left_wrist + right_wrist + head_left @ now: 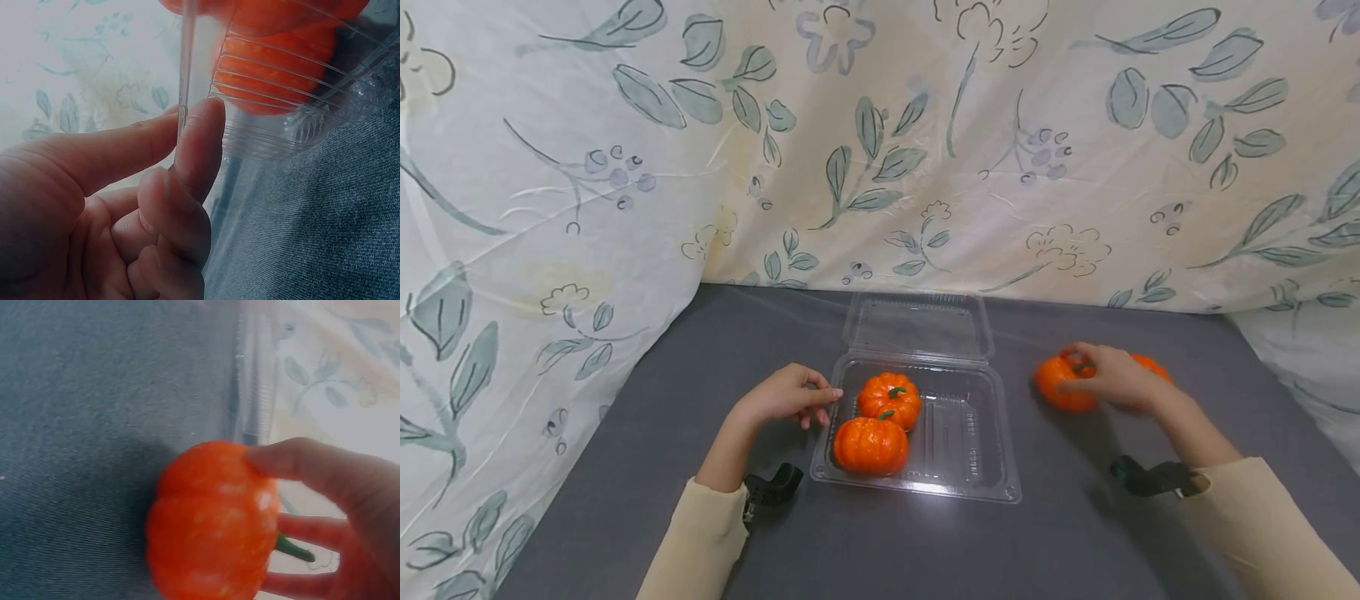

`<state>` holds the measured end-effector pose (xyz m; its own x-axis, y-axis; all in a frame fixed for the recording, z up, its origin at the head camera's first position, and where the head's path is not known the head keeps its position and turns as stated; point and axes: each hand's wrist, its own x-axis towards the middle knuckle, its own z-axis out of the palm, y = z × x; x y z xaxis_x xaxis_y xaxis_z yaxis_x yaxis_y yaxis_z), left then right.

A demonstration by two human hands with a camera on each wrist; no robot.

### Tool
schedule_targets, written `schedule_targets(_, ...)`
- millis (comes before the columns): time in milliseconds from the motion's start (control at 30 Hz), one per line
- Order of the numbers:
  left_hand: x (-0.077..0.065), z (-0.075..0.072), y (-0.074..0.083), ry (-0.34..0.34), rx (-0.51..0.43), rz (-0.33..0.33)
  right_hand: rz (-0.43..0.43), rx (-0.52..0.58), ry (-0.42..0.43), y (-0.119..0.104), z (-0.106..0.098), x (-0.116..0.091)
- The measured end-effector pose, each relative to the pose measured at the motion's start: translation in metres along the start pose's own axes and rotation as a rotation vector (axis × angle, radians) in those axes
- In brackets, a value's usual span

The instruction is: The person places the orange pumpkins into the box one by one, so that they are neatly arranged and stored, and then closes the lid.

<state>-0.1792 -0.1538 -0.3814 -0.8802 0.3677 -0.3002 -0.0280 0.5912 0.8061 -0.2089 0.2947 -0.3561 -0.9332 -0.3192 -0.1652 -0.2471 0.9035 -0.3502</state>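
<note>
Head view: a clear, rectangular plastic container [955, 429], its transparent lid [917, 327] folded back, lies on a dark grey cloth [955, 550]. In the container's left half sit two glossy, ribbed orange pumpkins with green stems, a front pumpkin [869, 454] touching a rear pumpkin [883, 387]. Right of the container, the right hand [1112, 377] grips a third shiny orange pumpkin [1051, 385], slightly blurred; beyond it, a fourth orange pumpkin [1153, 365] is partly hidden by that hand. The left hand [792, 394] is at the container's left rim.

Left wrist view: thumb and forefinger pinch that thin rim; orange shows through the container's ridged wall.

Right wrist view: thumb and fingers hold the third pumpkin from opposite sides; its skin is deeply grooved, with pale glints and a curved green stem [295, 549].
</note>
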Motion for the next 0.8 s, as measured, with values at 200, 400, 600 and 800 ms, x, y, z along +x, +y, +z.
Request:
schedule_targets(200, 0.002, -0.001, -0.001, -0.002, 0.006, 0.012, -0.023, 0.034, -0.107, -0.006, -0.01, -0.007)
schedule_targets(400, 0.001, -0.001, 0.0, -0.007, 0.0, 0.001, 0.0, 0.05, -0.235, -0.014, -0.019, -0.015)
schedule_targets(600, 0.001, -0.001, 0.001, -0.005, 0.005, 0.003, -0.014, 0.114, -0.326, -0.023, -0.026, -0.023)
schedule_targets(800, 0.001, -0.001, 0.0, -0.006, 0.011, 0.01, 0.025, 0.184, -0.398, -0.032, -0.032, -0.03)
